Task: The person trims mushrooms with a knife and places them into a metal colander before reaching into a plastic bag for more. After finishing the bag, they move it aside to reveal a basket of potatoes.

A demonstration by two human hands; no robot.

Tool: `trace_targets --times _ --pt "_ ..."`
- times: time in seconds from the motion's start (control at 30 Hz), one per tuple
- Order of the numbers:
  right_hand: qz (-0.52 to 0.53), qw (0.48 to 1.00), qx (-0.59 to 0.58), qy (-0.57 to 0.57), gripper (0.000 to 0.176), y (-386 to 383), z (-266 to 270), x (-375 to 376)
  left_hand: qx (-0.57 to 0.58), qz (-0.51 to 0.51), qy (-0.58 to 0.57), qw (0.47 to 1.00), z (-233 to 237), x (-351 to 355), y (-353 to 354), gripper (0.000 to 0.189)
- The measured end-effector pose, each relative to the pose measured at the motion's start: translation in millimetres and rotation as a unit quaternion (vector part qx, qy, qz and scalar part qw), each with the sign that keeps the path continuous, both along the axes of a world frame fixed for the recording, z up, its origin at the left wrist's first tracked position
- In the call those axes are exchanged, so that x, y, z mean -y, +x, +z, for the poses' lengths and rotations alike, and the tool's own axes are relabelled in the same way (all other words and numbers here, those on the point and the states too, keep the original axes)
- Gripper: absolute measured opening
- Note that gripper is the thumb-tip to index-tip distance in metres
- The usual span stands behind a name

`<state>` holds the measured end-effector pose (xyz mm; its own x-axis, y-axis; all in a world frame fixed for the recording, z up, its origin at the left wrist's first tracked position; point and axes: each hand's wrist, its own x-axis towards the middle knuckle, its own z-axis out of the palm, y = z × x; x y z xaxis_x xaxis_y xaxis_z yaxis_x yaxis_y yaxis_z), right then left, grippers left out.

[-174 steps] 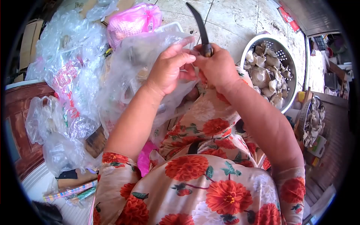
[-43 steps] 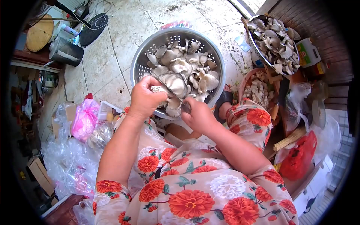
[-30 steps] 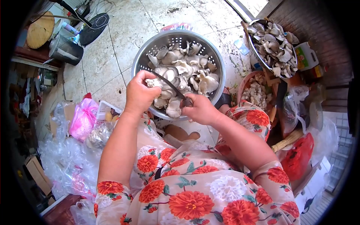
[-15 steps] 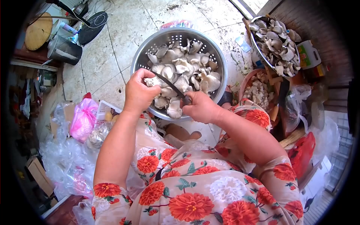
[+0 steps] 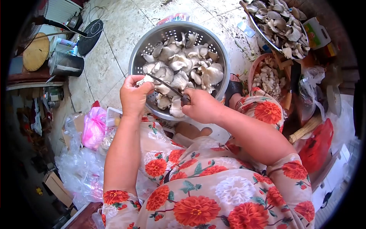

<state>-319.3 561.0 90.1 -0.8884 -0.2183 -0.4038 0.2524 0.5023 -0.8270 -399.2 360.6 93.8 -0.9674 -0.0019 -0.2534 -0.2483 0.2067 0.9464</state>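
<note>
"Two hands over the steel colander [image 5: 225, 55] by then, was it?"

"Yes. About six seconds earlier they were up by the plastic bags [image 5: 80, 171], with the colander off to the right. By this moment it stood straight ahead, heaped with grey oyster mushrooms [image 5: 181, 61]."

"What did the left hand [image 5: 134, 97] have?"

"Its fingers were pinched on a pale oyster mushroom piece [image 5: 144, 81] at the near left side of the colander. They hid part of it, so I couldn't tell its full shape."

"And the right hand [image 5: 202, 107]?"

"Those fingers were wrapped round the handle of a curved knife [image 5: 167, 85]. The dark blade slanted over the heap, its tip just beside the held piece. Whether the two touched, I couldn't tell."

"So what had changed lately?"

"Moments before, the blade was half hidden behind the hands and mushrooms; now it showed plainly. Over the last half second, hands and knife barely shifted against each other."

"Meaning?"

"My judgement: the work had moved from the bags to the colander, and one piece was within the blade's reach. No finished cut was visible."
</note>
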Motion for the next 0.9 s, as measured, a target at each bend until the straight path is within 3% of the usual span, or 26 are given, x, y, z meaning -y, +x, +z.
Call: trace_targets --times 0.17,0.27,0.57,0.67,0.9 --pt "-0.006 0.999 0.033 -0.006 0.033 16 9 -10 0.082 0.05 0.067 0.993 -3 -2 -4 0.025" --pt "-0.011 0.999 0.032 0.004 0.032 23 10 -16 0.097 0.023 0.063 0.993 -2 -5 -3 0.025" --pt "-0.024 0.999 0.033 -0.005 0.033 29 4 -25 0.09 -0.042 0.062 0.993 -3 -11 0 0.025" --pt "-0.02 0.999 0.032 0.01 0.034 27 5 -23 0.139 -0.042 0.082 0.986 -1 -9 0 0.025" --pt "-0.032 0.998 0.063 -0.002 0.033 23 10 -19 0.097 -0.015 0.074 0.992 -1 -13 2 0.027"
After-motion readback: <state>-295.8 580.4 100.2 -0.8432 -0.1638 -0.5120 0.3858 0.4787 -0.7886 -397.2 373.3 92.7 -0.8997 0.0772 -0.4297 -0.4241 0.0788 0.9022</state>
